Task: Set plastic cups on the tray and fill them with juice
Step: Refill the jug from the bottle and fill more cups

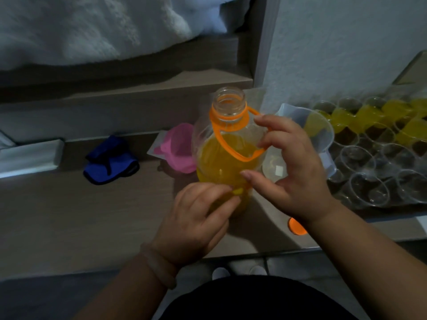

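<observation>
An uncapped juice bottle [221,162] with an orange carry handle [220,135] stands on the table, about half full of orange juice. My left hand [198,218] grips the bottle's lower body with curled fingers. My right hand [291,167] curls its fingers over the handle loop, and its thumb points at the bottle's side. To the right, a tray [409,209] carries several clear plastic cups [369,188]. The far cups [365,116] hold juice and the near ones are empty. The bottle's orange cap [297,226] lies by my right wrist.
A clear measuring jug [318,132] with a little juice stands between the bottle and the cups. A pink funnel [180,146] and a blue cloth [111,158] lie to the left. A white wall [346,42] rises behind the tray, and the table's front edge [254,252] is close to me.
</observation>
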A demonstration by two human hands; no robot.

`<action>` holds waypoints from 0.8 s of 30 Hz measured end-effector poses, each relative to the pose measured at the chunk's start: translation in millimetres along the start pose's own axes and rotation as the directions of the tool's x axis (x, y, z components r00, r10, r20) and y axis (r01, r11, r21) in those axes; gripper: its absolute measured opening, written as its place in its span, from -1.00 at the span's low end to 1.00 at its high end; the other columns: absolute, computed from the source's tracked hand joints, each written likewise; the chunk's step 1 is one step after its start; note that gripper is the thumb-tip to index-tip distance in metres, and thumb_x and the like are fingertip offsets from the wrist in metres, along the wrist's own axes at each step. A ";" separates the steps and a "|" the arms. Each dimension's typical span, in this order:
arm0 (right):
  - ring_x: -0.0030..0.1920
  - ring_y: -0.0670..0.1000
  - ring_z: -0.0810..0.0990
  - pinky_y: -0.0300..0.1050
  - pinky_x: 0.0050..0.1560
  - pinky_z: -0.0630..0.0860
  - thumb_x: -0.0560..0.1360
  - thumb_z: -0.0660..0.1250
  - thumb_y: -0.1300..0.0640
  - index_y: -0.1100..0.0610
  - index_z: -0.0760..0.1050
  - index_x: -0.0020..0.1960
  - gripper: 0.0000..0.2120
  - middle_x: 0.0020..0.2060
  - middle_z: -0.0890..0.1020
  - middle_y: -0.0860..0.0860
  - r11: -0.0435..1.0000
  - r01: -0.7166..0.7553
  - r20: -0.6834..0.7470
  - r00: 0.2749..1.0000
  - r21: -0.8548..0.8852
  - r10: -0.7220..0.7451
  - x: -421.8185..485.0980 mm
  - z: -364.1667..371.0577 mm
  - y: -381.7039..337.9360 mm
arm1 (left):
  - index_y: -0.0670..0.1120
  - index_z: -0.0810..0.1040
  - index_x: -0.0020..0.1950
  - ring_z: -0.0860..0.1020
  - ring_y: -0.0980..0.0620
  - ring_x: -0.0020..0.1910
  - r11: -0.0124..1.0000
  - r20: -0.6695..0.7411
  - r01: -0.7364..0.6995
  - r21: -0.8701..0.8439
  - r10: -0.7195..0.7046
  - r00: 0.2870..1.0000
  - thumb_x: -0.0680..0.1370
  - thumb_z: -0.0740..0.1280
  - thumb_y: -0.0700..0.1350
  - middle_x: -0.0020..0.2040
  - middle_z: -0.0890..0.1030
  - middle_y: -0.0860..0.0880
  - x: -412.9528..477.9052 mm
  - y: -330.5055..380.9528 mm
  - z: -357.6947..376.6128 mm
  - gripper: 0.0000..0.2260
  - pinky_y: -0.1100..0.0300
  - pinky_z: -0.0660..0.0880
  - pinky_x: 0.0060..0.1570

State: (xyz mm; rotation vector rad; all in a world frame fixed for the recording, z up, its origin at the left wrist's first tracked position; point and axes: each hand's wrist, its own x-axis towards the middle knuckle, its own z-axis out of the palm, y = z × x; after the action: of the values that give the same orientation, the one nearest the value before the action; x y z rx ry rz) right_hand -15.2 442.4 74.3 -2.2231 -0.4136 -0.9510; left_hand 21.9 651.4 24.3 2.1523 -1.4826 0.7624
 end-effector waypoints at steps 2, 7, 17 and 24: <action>0.31 0.00 0.42 -0.10 0.29 0.36 0.45 0.41 0.10 0.20 0.40 0.07 -0.70 0.25 0.45 0.13 0.999 0.001 -0.007 1.000 0.038 -0.001 1.3 -0.6 4.7 | -0.06 0.47 0.27 0.47 -0.11 0.13 0.998 -0.052 0.061 0.009 -0.061 0.997 0.50 0.37 -0.14 0.21 0.42 -0.09 2.5 2.0 0.8 -0.66 0.04 0.41 0.21; 0.29 -0.02 0.45 -0.12 0.28 0.38 0.47 0.35 0.17 0.21 0.41 0.05 -0.79 0.24 0.46 0.12 0.998 0.007 -0.015 1.000 0.065 -0.006 2.5 -1.9 10.4 | -0.11 0.40 0.25 0.39 -0.18 0.26 0.975 -0.250 0.222 0.026 -0.209 0.945 0.43 0.47 -0.09 0.27 0.34 -0.19 24.9 2.8 -6.4 -0.55 -0.03 0.37 0.30; 0.37 0.18 0.40 0.11 0.33 0.36 0.48 0.36 0.05 0.23 0.34 0.16 -0.63 0.30 0.43 0.22 0.994 -0.030 -0.062 0.997 0.108 0.037 -5.1 14.7 5.3 | 0.08 0.02 0.48 0.08 -0.17 0.52 0.885 -0.123 0.313 -0.345 -0.373 0.920 0.31 0.54 0.02 0.48 0.06 -0.24 29.9 -18.9 16.1 -0.09 -0.01 0.21 0.43; 0.42 0.15 0.29 0.25 0.36 0.32 0.35 0.48 -0.01 0.20 0.31 0.23 -0.41 0.31 0.30 0.24 0.996 -0.051 -0.122 0.992 -0.075 0.042 -8.2 36.1 -13.9 | 0.18 -0.29 0.51 -0.07 -0.12 0.55 0.868 -0.125 0.195 -0.457 -0.280 0.952 0.37 0.50 0.06 0.42 -0.04 -0.49 26.7 -32.0 30.7 0.05 0.17 0.13 0.45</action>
State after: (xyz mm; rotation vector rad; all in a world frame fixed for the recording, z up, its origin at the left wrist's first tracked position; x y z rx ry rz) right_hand -9.4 477.2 56.4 -2.2208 -0.2726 -1.0871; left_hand 65.7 624.7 17.2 1.8153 -1.1308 0.4690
